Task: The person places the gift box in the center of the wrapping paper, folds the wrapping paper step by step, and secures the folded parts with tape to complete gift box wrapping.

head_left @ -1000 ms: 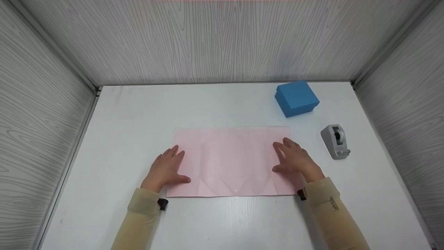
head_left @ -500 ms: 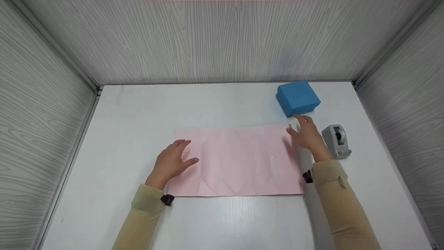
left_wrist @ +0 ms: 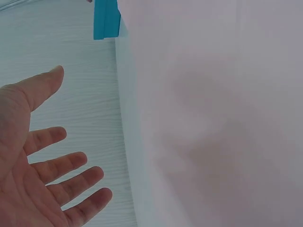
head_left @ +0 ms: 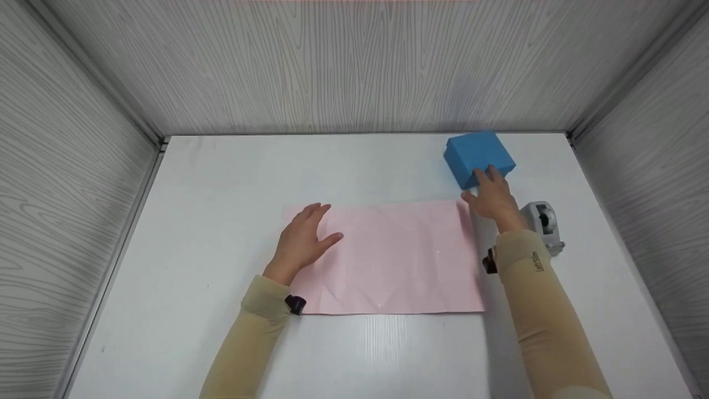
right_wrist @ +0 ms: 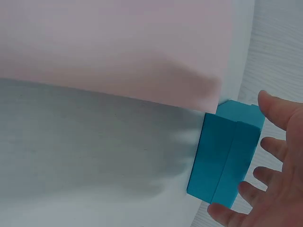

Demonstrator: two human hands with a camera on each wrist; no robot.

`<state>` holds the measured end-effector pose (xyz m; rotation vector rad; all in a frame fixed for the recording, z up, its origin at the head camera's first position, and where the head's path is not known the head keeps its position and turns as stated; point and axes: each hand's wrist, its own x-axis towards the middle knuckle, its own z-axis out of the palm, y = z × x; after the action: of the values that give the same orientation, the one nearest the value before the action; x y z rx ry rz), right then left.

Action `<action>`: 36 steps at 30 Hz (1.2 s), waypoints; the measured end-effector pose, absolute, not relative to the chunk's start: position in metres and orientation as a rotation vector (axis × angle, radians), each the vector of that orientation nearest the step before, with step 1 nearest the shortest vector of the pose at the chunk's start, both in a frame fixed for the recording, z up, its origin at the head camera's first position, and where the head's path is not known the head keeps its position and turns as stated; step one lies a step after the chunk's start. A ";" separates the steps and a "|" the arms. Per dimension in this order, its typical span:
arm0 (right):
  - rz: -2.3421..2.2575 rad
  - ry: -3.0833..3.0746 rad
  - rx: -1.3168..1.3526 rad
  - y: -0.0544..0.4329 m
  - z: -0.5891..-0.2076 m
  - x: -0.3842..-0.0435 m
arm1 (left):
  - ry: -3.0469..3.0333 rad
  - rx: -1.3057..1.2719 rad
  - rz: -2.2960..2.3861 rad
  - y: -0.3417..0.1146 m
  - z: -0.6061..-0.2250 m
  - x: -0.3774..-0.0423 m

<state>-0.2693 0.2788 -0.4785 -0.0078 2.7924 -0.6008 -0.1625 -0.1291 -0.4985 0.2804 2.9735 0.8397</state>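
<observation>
A creased sheet of pink paper (head_left: 388, 255) lies flat on the white table. Over its left part my left hand (head_left: 302, 241) hovers, fingers extended and thumb spread, holding nothing; its shadow falls on the paper in the left wrist view. At the back right sits a blue box (head_left: 479, 152) with a lid. My right hand (head_left: 493, 199) is at the box's near side, its fingertips overlapping the front edge in the head view. In the right wrist view, the spread fingers are right beside the blue box (right_wrist: 222, 161), not curled round it.
A grey tape dispenser (head_left: 545, 224) stands right of the paper, partly hidden behind my right wrist and sleeve. Wood-grained panels (head_left: 354, 66) enclose the white table (head_left: 221, 177) at the back and both sides.
My right hand has left the paper's right side and moved up to the blue box. My left hand has lifted and shifted right and away from me over the paper.
</observation>
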 end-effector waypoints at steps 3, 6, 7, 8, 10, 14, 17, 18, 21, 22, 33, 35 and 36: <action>-0.541 2.809 -0.022 0.275 -0.479 -0.271 | 2.970 0.290 0.845 -0.119 -0.501 -0.167; -0.489 2.838 -0.054 0.270 -0.480 -0.272 | 2.969 0.308 0.862 -0.110 -0.503 -0.171; -0.478 2.847 -0.064 0.268 -0.480 -0.272 | 2.971 0.317 0.872 -0.107 -0.503 -0.172; -0.466 2.855 -0.072 0.266 -0.480 -0.272 | 2.976 0.327 0.880 -0.104 -0.504 -0.173; -0.429 2.874 -0.084 0.261 -0.482 -0.272 | 2.981 0.344 0.912 -0.099 -0.505 -0.175; -0.369 2.901 -0.092 0.248 -0.487 -0.270 | 2.988 0.363 0.966 -0.089 -0.507 -0.178; -0.340 2.923 -0.103 0.237 -0.491 -0.268 | 3.000 0.370 0.940 -0.083 -0.509 -0.179; -0.338 2.931 -0.111 0.232 -0.493 -0.268 | 3.010 0.371 0.915 -0.081 -0.510 -0.179; -0.333 2.957 -0.147 0.218 -0.496 -0.265 | 3.037 0.358 0.843 -0.076 -0.513 -0.181; -0.335 2.962 -0.162 0.214 -0.496 -0.264 | 3.043 0.349 0.833 -0.075 -0.513 -0.182; -0.325 2.954 -0.311 0.176 -0.496 -0.254 | 3.041 0.294 0.780 -0.064 -0.521 -0.189; -0.379 2.972 -0.313 0.177 -0.496 -0.254 | 3.034 0.288 0.777 -0.063 -0.522 -0.190; -0.423 2.988 -0.303 0.178 -0.495 -0.255 | 3.032 0.284 0.778 -0.063 -0.523 -0.191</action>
<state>-0.2549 0.1782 -0.4951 -0.3027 2.9883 -0.4231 -0.1909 -0.0633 -0.5228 0.2838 3.0323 0.7780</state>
